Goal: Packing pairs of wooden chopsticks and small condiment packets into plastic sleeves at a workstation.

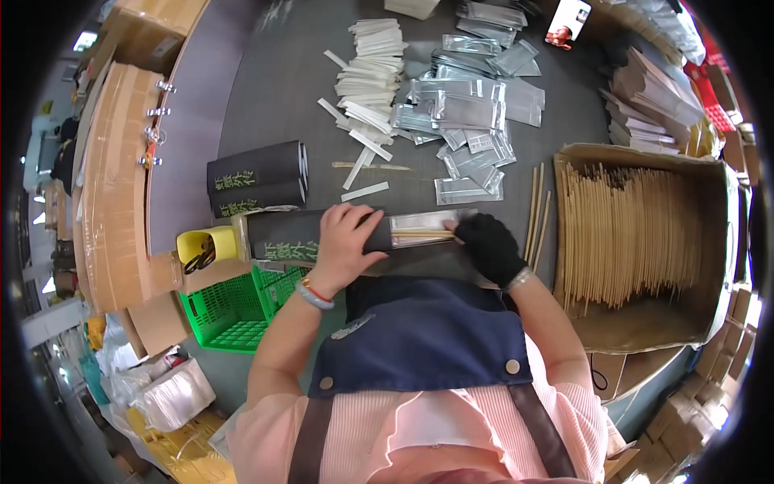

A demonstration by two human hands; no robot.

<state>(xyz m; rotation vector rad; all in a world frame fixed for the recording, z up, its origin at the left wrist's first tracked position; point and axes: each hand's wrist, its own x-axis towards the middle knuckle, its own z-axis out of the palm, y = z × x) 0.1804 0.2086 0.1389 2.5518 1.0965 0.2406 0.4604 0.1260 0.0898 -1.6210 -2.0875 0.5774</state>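
My left hand (351, 239) lies over the open right end of a black paper sleeve (290, 233) with green printed characters, holding it on the table. From that end stick out pale wooden chopsticks (423, 233) and a clear plastic packet (417, 221). Their outer ends are pinched in my right hand (488, 248), which wears a black glove with bare fingertips. Its fingertips are partly blurred. Two more black sleeves (257, 178) rest beyond my left hand. Past my right hand, several loose chopsticks (534, 212) lie beside a cardboard box.
The cardboard box (635, 333) at right holds many chopsticks. White paper strips (372, 66) and clear packets (465, 109) are heaped at the back. A yellow container (208, 242) with scissors stands left, above a green crate (227, 314). A phone (567, 23) is at the far right.
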